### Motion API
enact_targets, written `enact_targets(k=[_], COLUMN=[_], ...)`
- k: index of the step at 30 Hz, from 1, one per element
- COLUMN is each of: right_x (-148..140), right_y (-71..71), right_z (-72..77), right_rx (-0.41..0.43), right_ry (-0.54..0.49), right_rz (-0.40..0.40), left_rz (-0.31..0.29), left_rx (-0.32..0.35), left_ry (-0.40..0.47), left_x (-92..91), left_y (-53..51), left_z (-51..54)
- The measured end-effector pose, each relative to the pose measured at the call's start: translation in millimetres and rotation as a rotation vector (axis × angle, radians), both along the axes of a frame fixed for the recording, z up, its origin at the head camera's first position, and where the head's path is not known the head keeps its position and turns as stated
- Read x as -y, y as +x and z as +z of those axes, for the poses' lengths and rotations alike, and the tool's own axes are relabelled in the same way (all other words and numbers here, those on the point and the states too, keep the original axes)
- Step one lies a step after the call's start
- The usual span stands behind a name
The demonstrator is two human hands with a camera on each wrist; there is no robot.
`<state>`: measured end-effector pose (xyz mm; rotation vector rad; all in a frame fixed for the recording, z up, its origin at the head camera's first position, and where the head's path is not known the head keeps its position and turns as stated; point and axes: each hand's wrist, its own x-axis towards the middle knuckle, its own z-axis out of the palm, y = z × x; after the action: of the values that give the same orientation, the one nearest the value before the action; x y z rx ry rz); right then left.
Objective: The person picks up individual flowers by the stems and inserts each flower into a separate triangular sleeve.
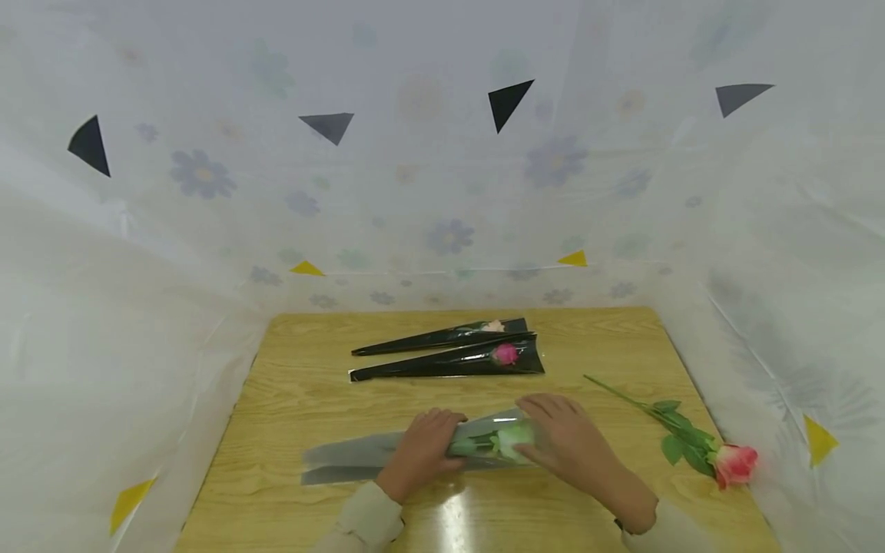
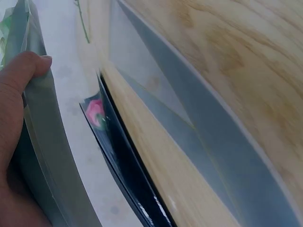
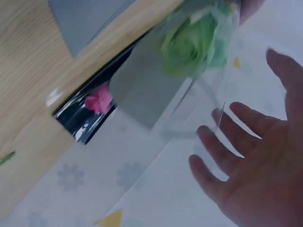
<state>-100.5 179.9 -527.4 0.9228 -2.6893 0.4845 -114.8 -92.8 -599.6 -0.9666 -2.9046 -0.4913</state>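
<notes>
My left hand (image 1: 423,452) grips a clear-and-grey flower sleeve (image 2: 52,127), its thumb pressed over the sleeve's side in the left wrist view. Inside the sleeve is a pale green rose (image 3: 189,45) with its stem and leaves, the bloom at the wide end. Beside that wide end is my right hand (image 3: 260,156), fingers spread and fairly straight; in the right wrist view the fingertips are at or close to the clear film, and contact is hard to tell. Another flat grey sleeve (image 2: 189,118) lies on the table under the held one.
Farther back on the wooden table (image 1: 297,399) lie two black sleeves, one with a deep pink rose (image 1: 506,354), one with a pale pink rose (image 1: 493,326). A loose pink rose (image 1: 734,465) with a leafy stem lies at the right edge. White patterned sheeting (image 1: 442,192) surrounds the table.
</notes>
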Motion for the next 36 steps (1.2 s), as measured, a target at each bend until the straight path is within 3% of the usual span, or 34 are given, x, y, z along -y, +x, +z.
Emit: enact_targets(k=[3,6,11,14,19,22,29,36], right_x=[21.7,38.8,51.4,49.3,34.2,20.4,-12.5,-33.4], right_y=[6.9,10.3,9.6,7.7,3.1,-0.4,-6.0,-8.2], right_z=[-10.1,-20.8,-32.1,-33.1,-31.5,-32.0,-39.7,-42.1], right_rx=[-0.038,-0.047,-0.092,-0.059,0.013,0.005,0.001,0.011], right_ry=[0.209,0.343,0.372,0.383,0.408,0.415,0.379,0.392], right_rz=[0.034,0.023,-0.019,-0.03,-0.033,-0.042,-0.052,-0.063], left_rz=[-0.018,-0.046,-0.08,-0.08,-0.055,-0.033,-0.007,0.012], left_rx=[-0.018,-0.02,-0.028,-0.014,0.031,0.036,-0.02,-0.035], left_ry=[-0.025,-0.035,-0.047,-0.054,-0.076,-0.065,-0.059,-0.104], left_x=[-10.0,-20.5,-31.4,-30.1,-7.5,15.8,64.8,87.6], left_y=[-0.8,0.7,4.1,5.1,5.2,5.2,3.3,1.8], left_z=[5.5,11.7,15.9,13.6,5.7,0.8,-9.0,-10.6])
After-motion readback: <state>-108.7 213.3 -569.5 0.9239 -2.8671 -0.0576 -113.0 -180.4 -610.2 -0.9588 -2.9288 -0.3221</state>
